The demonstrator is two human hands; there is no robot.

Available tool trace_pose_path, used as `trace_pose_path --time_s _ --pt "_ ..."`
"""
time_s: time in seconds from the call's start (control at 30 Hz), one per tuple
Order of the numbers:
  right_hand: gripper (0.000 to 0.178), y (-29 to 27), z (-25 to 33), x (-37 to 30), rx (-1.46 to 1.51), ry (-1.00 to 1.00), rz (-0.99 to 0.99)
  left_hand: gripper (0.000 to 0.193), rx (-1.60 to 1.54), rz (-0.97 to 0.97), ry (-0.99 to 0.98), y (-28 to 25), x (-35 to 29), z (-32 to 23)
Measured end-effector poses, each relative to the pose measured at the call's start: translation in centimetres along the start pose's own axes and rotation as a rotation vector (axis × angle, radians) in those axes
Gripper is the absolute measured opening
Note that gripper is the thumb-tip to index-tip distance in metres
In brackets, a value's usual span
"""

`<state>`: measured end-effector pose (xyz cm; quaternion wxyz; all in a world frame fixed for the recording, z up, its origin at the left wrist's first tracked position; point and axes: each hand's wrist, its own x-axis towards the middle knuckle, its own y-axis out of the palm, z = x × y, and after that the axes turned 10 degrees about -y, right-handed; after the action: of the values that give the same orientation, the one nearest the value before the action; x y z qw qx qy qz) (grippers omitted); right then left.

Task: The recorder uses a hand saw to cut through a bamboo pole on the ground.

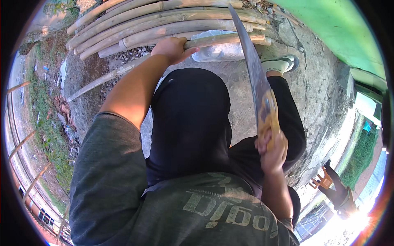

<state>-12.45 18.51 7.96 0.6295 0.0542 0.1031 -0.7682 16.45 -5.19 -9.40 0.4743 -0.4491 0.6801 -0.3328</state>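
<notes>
My left hand (172, 50) is wrapped round a bamboo pole (117, 73), its thumb lying along it. That pole slants from the lower left up to the right and lies over a pale, whitish block (219, 52). In my right hand (272, 151) is a handsaw (259, 86), gripped by its yellowish wooden handle. The long blade points away from me, and its far part crosses in front of the pole near the pole's right end. Whether the teeth touch the bamboo I cannot tell.
Several more bamboo poles (164, 28) lie side by side beyond the block. My right foot in a sandal (292, 63) is on the cracked concrete (324, 94), near the block. Plants and litter (51, 127) border the left side. At the far right is another person (340, 194).
</notes>
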Motion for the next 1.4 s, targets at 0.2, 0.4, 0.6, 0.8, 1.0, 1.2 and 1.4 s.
trace_pose_path --time_s 0.2,0.4,0.6,0.8,1.0,1.2,1.4 --pt "0.045 2.6 0.9 3.7 0.045 0.052 -0.016 0.073 0.009 -0.060 0.056 1.2 -0.3 0.6" --pt "0.045 1.7 0.5 2.7 0.008 0.040 0.012 0.073 0.029 -0.044 0.017 0.9 -0.5 -0.1" --pt "0.045 0.4 1.7 -0.7 0.111 0.057 -0.017 0.069 0.011 -0.075 0.046 0.1 -0.9 0.2" --pt "0.039 2.7 -0.7 5.8 0.117 0.047 0.000 0.068 0.014 -0.092 0.066 2.0 -0.4 -0.2" --pt "0.044 -1.3 0.7 -3.2 0.124 0.003 0.022 0.072 0.045 -0.035 -0.003 0.4 -0.9 -0.3" --pt "0.042 3.7 -1.1 6.3 0.033 -0.004 0.028 0.071 -0.007 -0.069 0.036 1.9 0.6 -0.1" --pt "0.048 -1.1 -0.9 -3.5 0.103 -0.002 -0.001 0.069 -0.028 -0.074 0.018 0.6 0.0 -0.1"
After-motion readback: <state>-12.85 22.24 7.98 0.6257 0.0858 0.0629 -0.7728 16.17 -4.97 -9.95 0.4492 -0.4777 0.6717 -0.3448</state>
